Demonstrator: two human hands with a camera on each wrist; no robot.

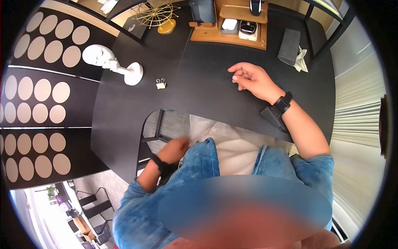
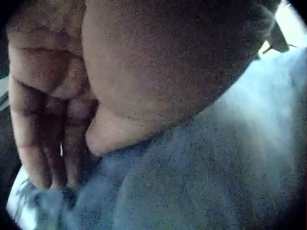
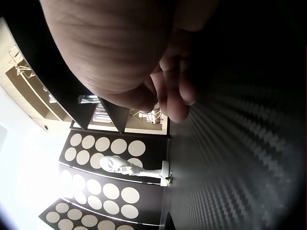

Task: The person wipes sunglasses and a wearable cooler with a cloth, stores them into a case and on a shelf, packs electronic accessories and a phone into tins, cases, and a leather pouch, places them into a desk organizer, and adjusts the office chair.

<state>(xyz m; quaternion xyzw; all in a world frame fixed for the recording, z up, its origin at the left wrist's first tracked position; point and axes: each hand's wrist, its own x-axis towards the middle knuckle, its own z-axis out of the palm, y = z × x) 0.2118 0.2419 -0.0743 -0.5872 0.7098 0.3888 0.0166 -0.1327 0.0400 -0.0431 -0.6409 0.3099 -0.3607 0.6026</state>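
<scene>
My right hand (image 1: pixel 255 82) rests at the right half of the black desk (image 1: pixel 215 91), its fingers loosely bent and nothing in them. In the right wrist view the fingertips (image 3: pixel 178 113) hang right at the textured desk surface. Below the desk edge, my left hand (image 1: pixel 174 150) lies beside the left knee of the blue jeans (image 1: pixel 201 155), slightly blurred. The left wrist view has its fingers (image 2: pixel 29 139) extended down along the denim, holding nothing. A small binder clip (image 1: pixel 161 86) with upright wire handles stands left of the right hand, well apart from both hands.
Left of the clip stands a white head sculpture (image 1: pixel 133 74). A wooden organizer (image 1: pixel 226 37) with small devices sits at the back, beside a gold wheel ornament (image 1: pixel 166 26). A grey case (image 1: pixel 289 46) and a pale cloth (image 1: pixel 301 61) lie at the right.
</scene>
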